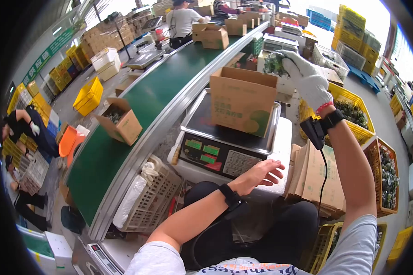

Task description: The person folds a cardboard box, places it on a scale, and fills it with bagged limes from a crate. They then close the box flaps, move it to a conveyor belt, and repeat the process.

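Note:
A cardboard box (241,101), its top open, stands upright on the black plate of a digital weighing scale (199,117). My left hand (260,176) is bare, with its fingers stretched out and nothing in them. It hovers by the keypad at the scale's front right corner. Above and to the right of the box, my right hand (303,75) wears a white glove. Its fingers are closed on a bag of green produce (275,64), shiny like clear wrap; the exact kind is not clear. The inside of the box is hidden from me.
A green conveyor belt (158,89) on the left carries an open carton (119,121). Yellow crates (353,107) of dark green produce stand at right, beside folded cardboard (323,183). A crate (153,197) sits below the scale. A co-worker (181,20) stands further along the belt.

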Tool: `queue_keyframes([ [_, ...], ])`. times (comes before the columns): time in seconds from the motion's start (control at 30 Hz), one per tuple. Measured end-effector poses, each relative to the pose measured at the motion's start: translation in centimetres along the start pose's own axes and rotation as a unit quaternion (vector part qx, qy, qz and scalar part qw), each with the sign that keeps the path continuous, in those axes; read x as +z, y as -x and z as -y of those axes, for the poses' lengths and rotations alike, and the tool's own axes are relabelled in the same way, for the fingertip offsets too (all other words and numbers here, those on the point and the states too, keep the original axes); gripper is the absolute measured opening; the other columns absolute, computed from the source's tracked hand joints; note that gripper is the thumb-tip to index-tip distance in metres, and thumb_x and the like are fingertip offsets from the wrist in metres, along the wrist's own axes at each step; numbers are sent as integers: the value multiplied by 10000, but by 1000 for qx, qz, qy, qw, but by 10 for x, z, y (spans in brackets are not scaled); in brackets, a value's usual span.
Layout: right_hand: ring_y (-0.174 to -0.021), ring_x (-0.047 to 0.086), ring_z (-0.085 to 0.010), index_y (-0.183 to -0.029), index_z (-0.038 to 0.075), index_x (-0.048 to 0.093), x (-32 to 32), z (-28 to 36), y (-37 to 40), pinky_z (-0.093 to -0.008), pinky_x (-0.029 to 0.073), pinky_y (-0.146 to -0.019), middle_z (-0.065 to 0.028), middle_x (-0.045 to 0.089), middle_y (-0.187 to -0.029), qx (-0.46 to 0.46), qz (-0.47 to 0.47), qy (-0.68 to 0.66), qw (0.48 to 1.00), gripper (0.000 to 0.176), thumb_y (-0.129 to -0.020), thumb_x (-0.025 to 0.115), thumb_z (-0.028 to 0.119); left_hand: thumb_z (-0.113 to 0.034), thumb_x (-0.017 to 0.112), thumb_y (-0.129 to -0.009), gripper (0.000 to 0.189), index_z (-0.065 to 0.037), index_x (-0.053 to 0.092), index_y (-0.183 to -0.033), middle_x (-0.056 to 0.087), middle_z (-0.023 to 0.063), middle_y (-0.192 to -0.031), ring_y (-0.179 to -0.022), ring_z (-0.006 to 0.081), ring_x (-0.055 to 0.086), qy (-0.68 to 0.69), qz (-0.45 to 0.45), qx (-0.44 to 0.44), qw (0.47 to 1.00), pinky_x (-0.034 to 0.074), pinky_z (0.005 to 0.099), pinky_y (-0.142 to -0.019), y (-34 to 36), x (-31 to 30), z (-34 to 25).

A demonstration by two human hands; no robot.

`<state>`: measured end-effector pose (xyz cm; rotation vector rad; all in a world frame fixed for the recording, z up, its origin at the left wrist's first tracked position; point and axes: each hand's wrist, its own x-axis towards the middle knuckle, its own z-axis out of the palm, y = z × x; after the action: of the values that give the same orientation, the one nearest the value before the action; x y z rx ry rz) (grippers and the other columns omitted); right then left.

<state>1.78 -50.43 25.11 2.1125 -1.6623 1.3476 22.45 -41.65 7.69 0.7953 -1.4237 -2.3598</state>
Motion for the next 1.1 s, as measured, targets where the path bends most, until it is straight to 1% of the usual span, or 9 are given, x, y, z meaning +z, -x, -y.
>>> queue_keyframes([
  [0.07, -955, 695, -308, -1288, 90, 657, 22, 5, -13, -356, 539, -861, -165, 721, -1110, -66, 100, 43, 992, 369, -1020, 588, 334, -466, 474, -1073, 397, -121, 612, -1212, 651, 3, -1038, -899, 89, 632, 2, 7, 22, 1000, 505, 262, -841, 6, -2, -6],
  [0.2, -1031, 636, -118, -1295, 74, 653, 17, 29, -18, -276, 506, -911, -56, 706, -1127, 7, 192, -55, 980, 327, -1059, 548, 273, -470, 473, -1070, 385, -136, 611, -1202, 654, -9, -1037, -911, 80, 633, 4, 27, 35, 999, 505, 259, -840, 20, 3, -13],
  [0.27, -949, 639, -124, -1262, 104, 674, 18, 15, -17, -282, 511, -856, -39, 718, -1055, -14, 131, -94, 987, 330, -1040, 567, 323, -475, 480, -1066, 390, -133, 612, -1197, 654, -9, -1034, -915, 80, 635, 18, 34, 42, 998, 508, 262, -843, 25, 3, -13],
  [0.43, -1077, 602, -124, -1282, 56, 655, -2, -11, -14, -264, 458, -968, -52, 688, -1181, -52, 52, -48, 996, 334, -1056, 554, 280, -444, 472, -1077, 389, -102, 623, -1183, 657, 14, -1027, -883, 96, 652, 78, 24, 94, 992, 530, 265, -803, 59, -11, -45],
  [0.57, -966, 621, -281, -1214, -14, 640, 3, 16, 6, -386, 480, -901, -174, 686, -1074, 93, -52, -165, 980, 375, -1072, 491, 300, -372, 515, -1052, 374, -49, 642, -1191, 693, 57, -994, -850, 124, 660, 30, -144, 247, 958, 532, 266, -782, 126, -86, -109],
  [0.7, -1199, 562, -142, -1328, 24, 622, 2, -31, 29, -283, 407, -1066, -83, 651, -1277, 42, -10, -149, 988, 363, -1068, 537, 263, -535, 535, -1020, 485, -86, 643, -1168, 685, 44, -1008, -887, 120, 658, -177, -354, 227, 890, 528, 291, -828, 155, -188, -163],
  [0.87, -1314, 516, -271, -1405, 45, 557, 47, -16, 59, -392, 386, -1118, -145, 583, -1392, 14, 9, -134, 991, 481, -1002, 583, 307, -547, 506, -1032, 571, -56, 581, -1313, 651, 95, -1147, -991, 180, 656, -211, -325, 150, 910, 523, 323, -903, 101, -245, -184],
  [1.0, -1276, 536, -296, -1315, 56, 604, 63, 11, 71, -386, 438, -1063, -161, 556, -1355, 19, -10, -88, 996, 419, -919, 656, 184, -617, 484, -1018, 704, -33, 503, -1412, 551, 136, -1384, -1187, 215, 599, -153, -284, 118, 939, 503, 387, -992, 26, -243, -183],
  [1.1, -1268, 557, -299, -1251, 34, 638, 62, 21, 79, -382, 452, -1069, -161, 571, -1334, -24, -20, -78, 996, 418, -838, 696, 63, -635, 492, -1006, 725, -30, 517, -1405, 580, 140, -1392, -1201, 247, 606, -51, -187, 105, 976, 497, 424, -1011, -6, -230, -174],
])
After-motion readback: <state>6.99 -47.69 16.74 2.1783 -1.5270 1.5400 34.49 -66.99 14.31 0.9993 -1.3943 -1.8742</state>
